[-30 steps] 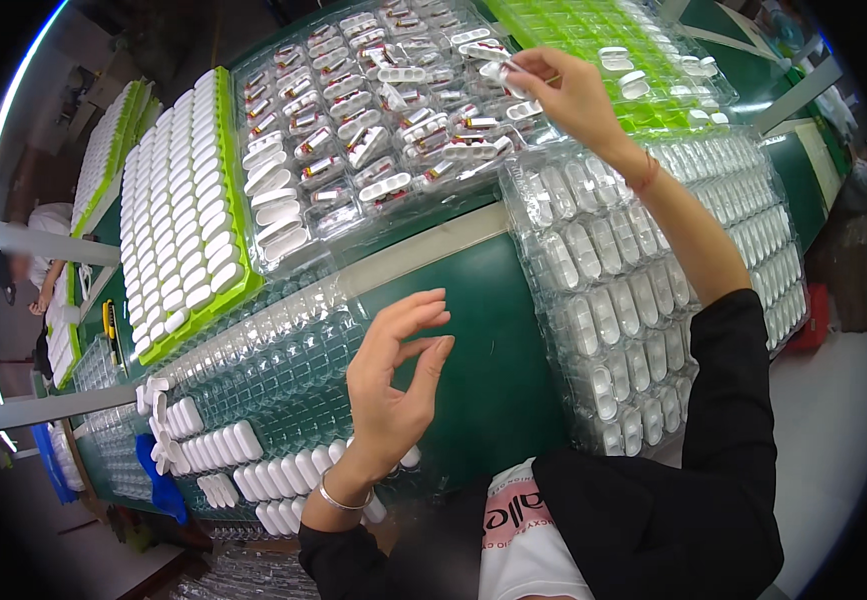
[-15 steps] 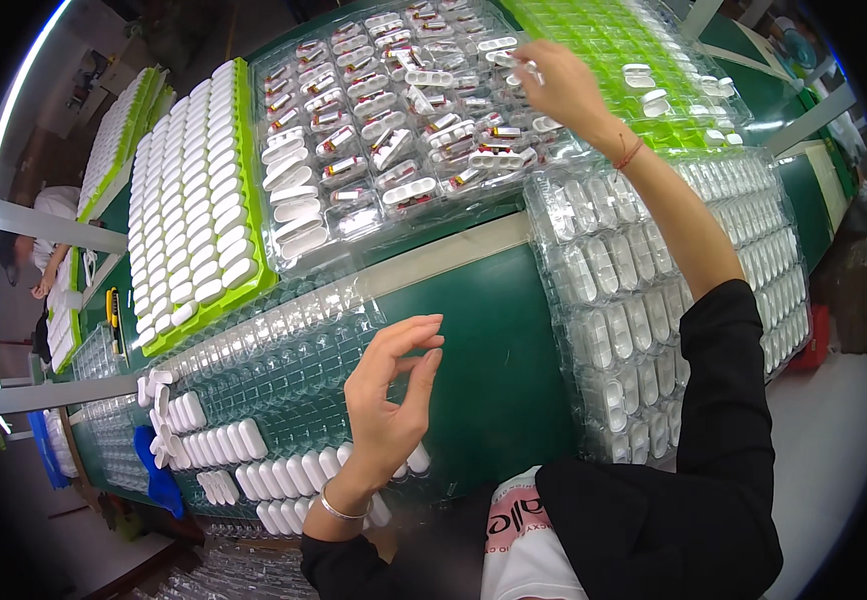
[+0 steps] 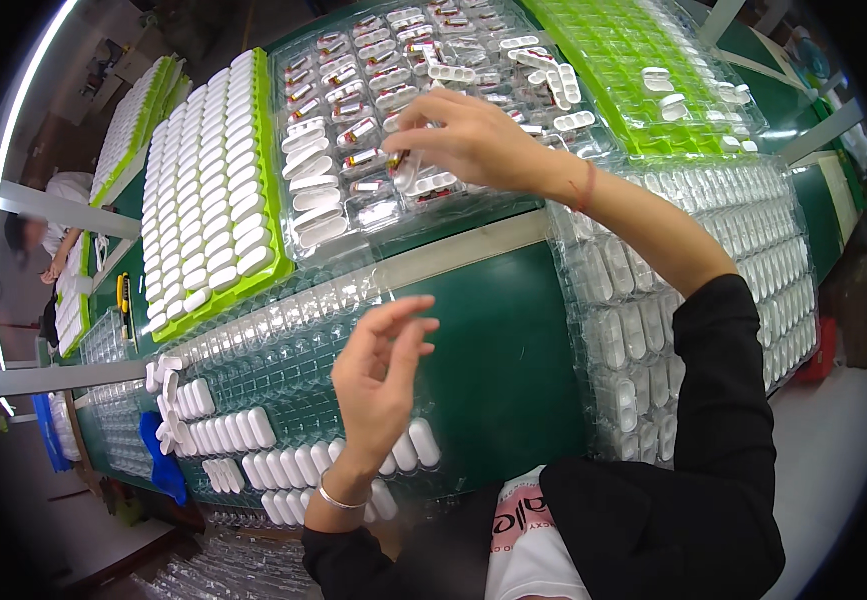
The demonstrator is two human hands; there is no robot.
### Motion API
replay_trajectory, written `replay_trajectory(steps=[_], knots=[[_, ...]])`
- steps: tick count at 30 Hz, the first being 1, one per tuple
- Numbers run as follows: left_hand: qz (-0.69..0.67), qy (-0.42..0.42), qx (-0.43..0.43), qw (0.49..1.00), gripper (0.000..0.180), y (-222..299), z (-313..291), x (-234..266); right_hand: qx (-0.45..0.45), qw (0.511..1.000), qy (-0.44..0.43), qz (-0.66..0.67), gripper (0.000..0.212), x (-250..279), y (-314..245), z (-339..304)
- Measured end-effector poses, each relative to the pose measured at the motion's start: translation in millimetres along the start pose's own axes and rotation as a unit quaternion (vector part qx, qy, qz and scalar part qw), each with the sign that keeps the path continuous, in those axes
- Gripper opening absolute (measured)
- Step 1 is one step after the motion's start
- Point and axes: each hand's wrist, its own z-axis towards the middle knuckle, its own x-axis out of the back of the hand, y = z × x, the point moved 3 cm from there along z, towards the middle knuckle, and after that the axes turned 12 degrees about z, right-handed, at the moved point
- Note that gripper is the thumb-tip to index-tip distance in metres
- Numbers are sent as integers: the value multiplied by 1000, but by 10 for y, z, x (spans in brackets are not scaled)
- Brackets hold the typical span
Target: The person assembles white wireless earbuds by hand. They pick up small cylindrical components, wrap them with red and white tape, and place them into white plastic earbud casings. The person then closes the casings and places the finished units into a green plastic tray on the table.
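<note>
My right hand [image 3: 473, 143] reaches over the large clear blister tray [image 3: 371, 212] with its fingers curled down. Under the fingertips is a tilted clear-and-white piece with a red part [image 3: 406, 170]; whether the fingers grip it is hidden. Around it, the tray's pockets hold small red-and-silver cylinders [image 3: 363, 158] and white oblong holders [image 3: 450, 73]. Several white oblong cases [image 3: 316, 198] lie along the tray's left side. My left hand [image 3: 373, 380] hovers over the green table, fingers bent and apart from the thumb, with nothing in it.
A lime-green tray [image 3: 278, 255] of white oblong cases stands at the left. Stacked clear trays with white shells [image 3: 643, 330] sit on the right. Another lime-green tray [image 3: 643, 140] is beyond. More white cases [image 3: 243, 430] and a yellow cutter [image 3: 123, 295] lie at the left.
My right hand has moved left and nearer, from the tray's far right to its middle. Loose white holders now show where it was. My left hand has shifted slightly, its fingers spreading.
</note>
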Motion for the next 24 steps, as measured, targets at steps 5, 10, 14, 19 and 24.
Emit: replay_trajectory(steps=[5, 10, 14, 19, 24], knots=[[-89, -4, -11, 996, 42, 65, 151, -91, -42, 995, 63, 67, 43, 332, -910, -134], [-116, -86, -39, 989, 54, 51, 80, -180, -17, 997, 56, 42, 37, 356, -1256, -321], [-277, -188, 50, 941, 52, 43, 65, -201, 86, 992, 60, 75, 36, 425, -1257, -394], [-295, -239, 109, 919, 52, 7, 49, -245, 123, 981, 44, 140, 37, 419, -1353, -426], [-256, -184, 53, 948, 48, 44, 11, -294, 52, 976, 36, 210, 48, 458, -1378, -466]])
